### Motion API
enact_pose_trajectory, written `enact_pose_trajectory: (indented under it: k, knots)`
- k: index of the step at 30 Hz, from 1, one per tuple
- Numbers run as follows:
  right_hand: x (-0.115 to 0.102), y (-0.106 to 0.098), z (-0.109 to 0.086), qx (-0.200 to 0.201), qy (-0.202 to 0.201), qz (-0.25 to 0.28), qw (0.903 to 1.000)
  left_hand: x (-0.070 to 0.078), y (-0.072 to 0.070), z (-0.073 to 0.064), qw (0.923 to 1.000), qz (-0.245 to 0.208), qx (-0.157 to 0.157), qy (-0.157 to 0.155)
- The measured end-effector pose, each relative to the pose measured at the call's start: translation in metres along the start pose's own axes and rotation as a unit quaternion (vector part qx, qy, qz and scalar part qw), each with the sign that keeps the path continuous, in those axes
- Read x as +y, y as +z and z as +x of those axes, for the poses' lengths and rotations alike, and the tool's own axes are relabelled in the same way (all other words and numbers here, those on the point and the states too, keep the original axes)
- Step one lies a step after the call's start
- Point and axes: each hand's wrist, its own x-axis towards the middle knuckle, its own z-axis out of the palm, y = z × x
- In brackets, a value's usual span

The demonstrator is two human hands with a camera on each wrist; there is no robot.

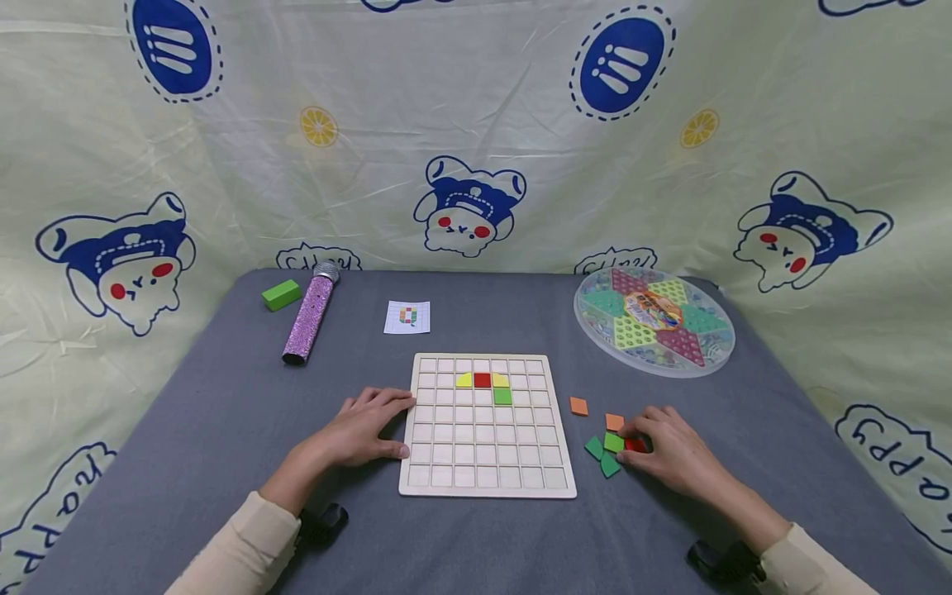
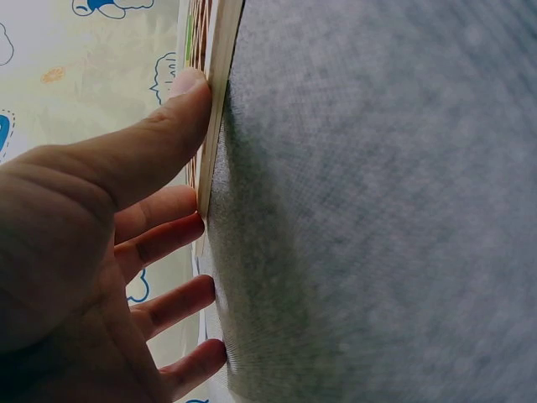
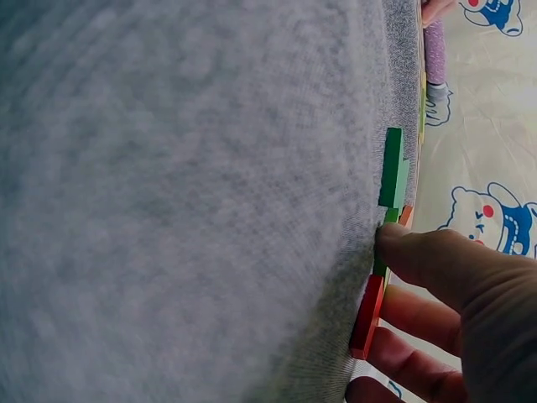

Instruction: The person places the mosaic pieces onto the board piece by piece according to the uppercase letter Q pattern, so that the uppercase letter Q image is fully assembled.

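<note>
A pale wooden grid board [image 1: 441, 455] lies mid-table with two yellow tiles, a red tile [image 1: 483, 380] and a green tile [image 1: 502, 397] in its upper cells. At its left edge my left hand [image 1: 367, 430] rests thumb and fingertips against the rim, fingers spread. Right of the board, my right hand [image 1: 673, 450] pinches a light green tile [image 1: 613, 442] at its near side between thumb and index finger. Under those fingers lies a red tile [image 3: 367, 317], partly covered. Two darker green pieces [image 1: 610, 465] and an orange tile [image 1: 614, 422] lie close by.
Another orange tile [image 1: 578, 406] lies beside the board's right edge. Behind the board is a small pattern card [image 1: 406, 317]. A round Chinese checkers board [image 1: 654, 321] sits back right; a glittery purple microphone [image 1: 308, 318] and green block [image 1: 281, 295] lie back left.
</note>
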Motion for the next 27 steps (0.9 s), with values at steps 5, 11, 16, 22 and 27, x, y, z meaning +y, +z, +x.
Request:
enact_pose_trajectory:
  k: [5, 11, 16, 22, 27]
  knots:
    - [0.0, 0.0, 0.0, 0.0, 0.001, 0.0, 1.0, 0.0, 0.0, 0.0, 1.0, 0.0, 0.002, 0.002]
    - [0.0, 0.0, -0.001, -0.001, 0.002, 0.002, 1.0, 0.0, 0.0, 0.0, 1.0, 0.002, 0.003, 0.003]
    - [-0.001, -0.002, -0.001, 0.007, -0.003, -0.001, 1.0, 0.001, 0.0, 0.0, 1.0, -0.001, 0.001, -0.002]
    - [-0.003, -0.008, 0.0, 0.018, -0.005, 0.001, 0.9998, 0.001, 0.0, 0.001, 1.0, -0.001, 0.0, -0.006]
    - [-0.009, -0.014, 0.003, 0.033, -0.004, 0.008, 0.9994, 0.001, 0.0, 0.0, 1.0, 0.001, 0.0, -0.004]
